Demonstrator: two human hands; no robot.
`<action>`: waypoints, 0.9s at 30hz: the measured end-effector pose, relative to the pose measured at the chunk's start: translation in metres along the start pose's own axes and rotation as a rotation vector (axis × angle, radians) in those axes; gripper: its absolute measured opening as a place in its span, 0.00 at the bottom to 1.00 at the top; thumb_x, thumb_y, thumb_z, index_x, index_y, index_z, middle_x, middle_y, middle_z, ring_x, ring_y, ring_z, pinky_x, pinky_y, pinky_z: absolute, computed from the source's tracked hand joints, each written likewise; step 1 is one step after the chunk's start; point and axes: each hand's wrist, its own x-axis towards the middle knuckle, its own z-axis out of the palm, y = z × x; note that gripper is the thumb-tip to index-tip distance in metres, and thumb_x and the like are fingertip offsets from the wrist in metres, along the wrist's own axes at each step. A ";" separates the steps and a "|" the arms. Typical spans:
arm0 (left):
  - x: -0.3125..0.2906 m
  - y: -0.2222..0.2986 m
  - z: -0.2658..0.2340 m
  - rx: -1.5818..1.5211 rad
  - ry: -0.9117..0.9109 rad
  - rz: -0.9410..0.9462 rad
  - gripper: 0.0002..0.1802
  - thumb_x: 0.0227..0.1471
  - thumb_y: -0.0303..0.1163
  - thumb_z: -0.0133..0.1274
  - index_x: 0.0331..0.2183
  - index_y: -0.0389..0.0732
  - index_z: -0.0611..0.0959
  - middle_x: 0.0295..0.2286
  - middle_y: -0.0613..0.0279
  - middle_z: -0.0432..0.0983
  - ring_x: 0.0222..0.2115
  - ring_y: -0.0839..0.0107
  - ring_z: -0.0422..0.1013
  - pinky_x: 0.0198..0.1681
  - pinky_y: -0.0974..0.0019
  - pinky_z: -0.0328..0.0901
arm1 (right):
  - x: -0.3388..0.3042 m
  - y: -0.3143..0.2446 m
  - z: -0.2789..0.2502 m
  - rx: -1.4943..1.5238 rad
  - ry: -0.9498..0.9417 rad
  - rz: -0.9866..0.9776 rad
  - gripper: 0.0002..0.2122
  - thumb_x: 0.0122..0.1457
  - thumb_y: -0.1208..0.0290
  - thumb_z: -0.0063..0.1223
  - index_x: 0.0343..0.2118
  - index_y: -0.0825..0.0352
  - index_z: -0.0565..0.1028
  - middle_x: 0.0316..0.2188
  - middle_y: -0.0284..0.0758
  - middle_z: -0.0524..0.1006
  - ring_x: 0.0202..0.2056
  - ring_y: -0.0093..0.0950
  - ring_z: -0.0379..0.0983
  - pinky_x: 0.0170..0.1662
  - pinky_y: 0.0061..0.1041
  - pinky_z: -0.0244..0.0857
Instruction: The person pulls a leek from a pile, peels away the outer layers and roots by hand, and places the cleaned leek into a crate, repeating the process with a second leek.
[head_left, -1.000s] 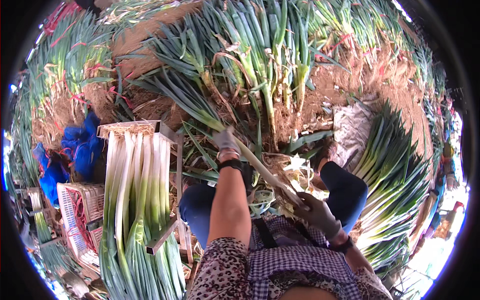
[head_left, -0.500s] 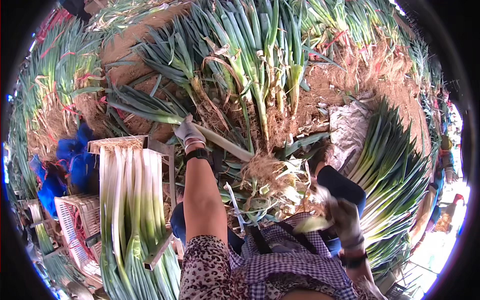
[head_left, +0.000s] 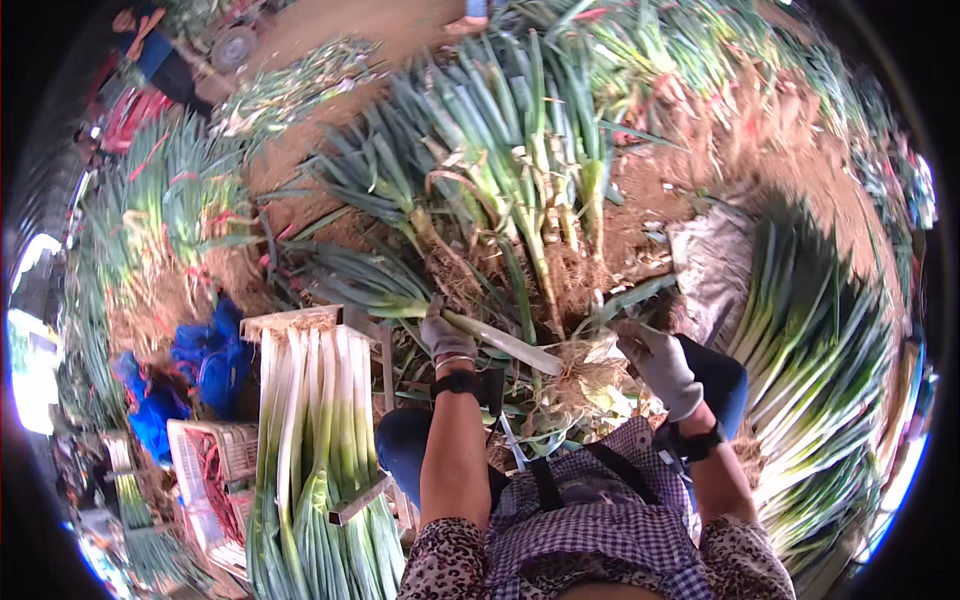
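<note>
Grey-gloved left fingers [head_left: 435, 314] apparently snug around leek [head_left: 507, 346]

Brown dirt ground [head_left: 637, 220] carries standing leeks [head_left: 535, 140], strewn greens [head_left: 300, 85] and a pale crumpled sheet [head_left: 712, 258].

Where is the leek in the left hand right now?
In the head view, the leek slants across just left of centre, gripped by the left hand below the standing leeks, its roots pointing toward the right hand.
</note>
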 end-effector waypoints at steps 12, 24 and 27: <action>0.027 0.005 -0.053 0.046 -0.506 -0.176 0.12 0.57 0.38 0.40 0.35 0.42 0.73 0.28 0.66 0.71 0.30 0.75 0.68 0.38 0.74 0.64 | -0.070 0.010 -0.041 0.026 0.279 -0.011 0.20 0.50 0.61 0.58 0.45 0.64 0.74 0.33 0.43 0.78 0.34 0.38 0.76 0.38 0.33 0.69; -0.183 -0.084 0.151 0.475 -0.580 0.014 0.12 0.52 0.40 0.52 0.25 0.44 0.71 0.22 0.70 0.63 0.22 0.75 0.62 0.29 0.72 0.61 | -0.147 0.012 -0.057 0.268 0.410 0.047 0.10 0.55 0.73 0.50 0.40 0.67 0.72 0.21 0.39 0.75 0.23 0.33 0.73 0.27 0.31 0.65; -0.290 -0.122 0.209 0.543 -0.786 -0.046 0.12 0.51 0.36 0.54 0.33 0.40 0.72 0.24 0.67 0.68 0.23 0.74 0.64 0.30 0.71 0.63 | -0.188 0.019 -0.084 0.921 0.529 0.255 0.10 0.60 0.68 0.50 0.39 0.69 0.73 0.20 0.26 0.72 0.21 0.18 0.67 0.24 0.19 0.61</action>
